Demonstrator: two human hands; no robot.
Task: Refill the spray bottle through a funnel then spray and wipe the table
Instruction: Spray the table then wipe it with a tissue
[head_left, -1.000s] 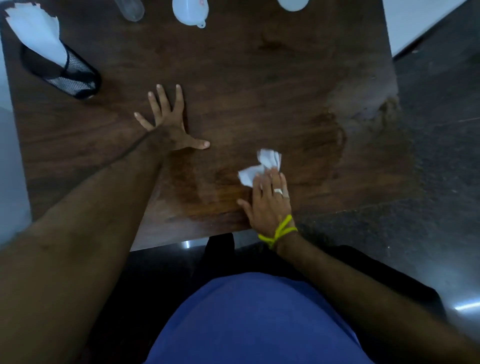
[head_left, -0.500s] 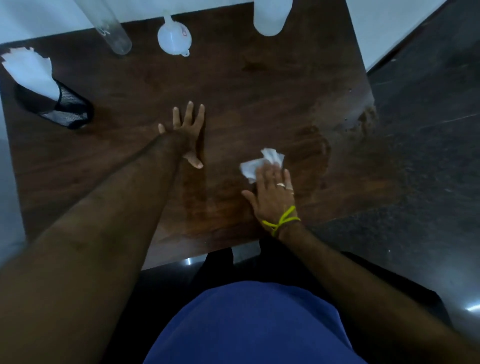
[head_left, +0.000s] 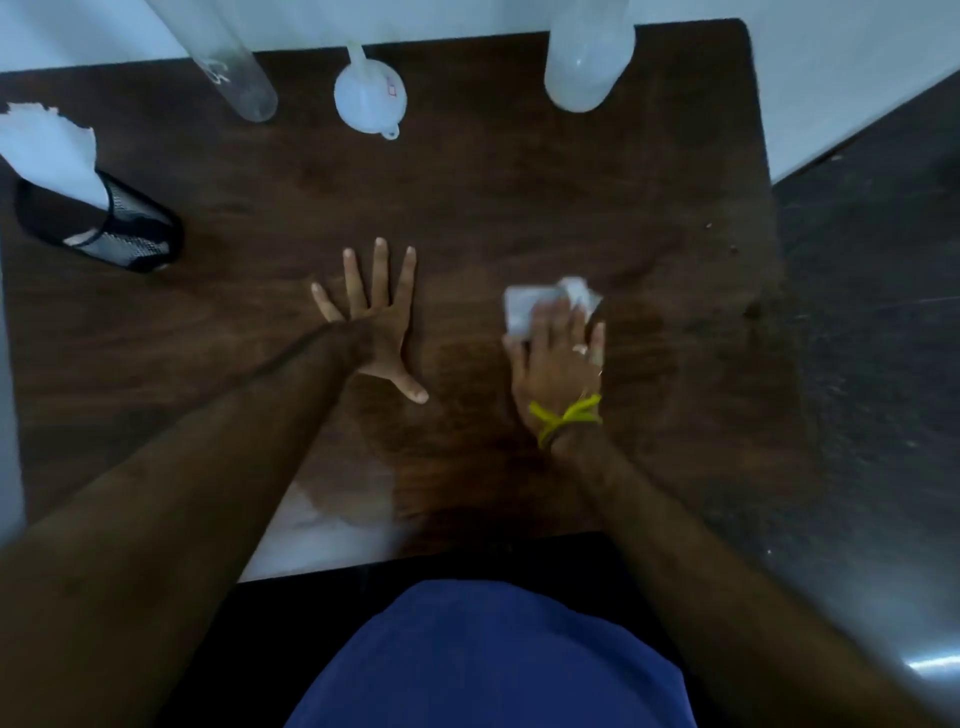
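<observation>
Under the fingers of the right hand (head_left: 558, 358) lies a crumpled white tissue (head_left: 540, 304), pressed flat onto the dark wooden table (head_left: 519, 208). Those fingers lie close together and extended over the tissue rather than pinching it; the far part of the tissue sticks out beyond the fingertips and a corner shows past the index finger on the thumb side. A ring sits on one finger, and a yellow band (head_left: 566, 418) wraps the wrist behind the hand. Around and behind the right hand the wood looks darker and glossy (a wet patch, by its sheen).

Just beside it, apart from the tissue, the left hand (head_left: 376, 322) rests palm down on the table with all fingers spread wide and the thumb pointing toward the right hand. It holds nothing.

Well beyond the left fingertips, at the far edge of the table, a white funnel (head_left: 370, 98) stands mouth down with its spout up. To its left is a clear bottle (head_left: 234, 67), to its right a translucent white bottle (head_left: 587, 62); both are cut off at the top, so which one carries the sprayer cannot be told. Far out past the left little finger, a black mesh holder (head_left: 119, 228) with white tissues (head_left: 47, 150) sits on the table.
</observation>
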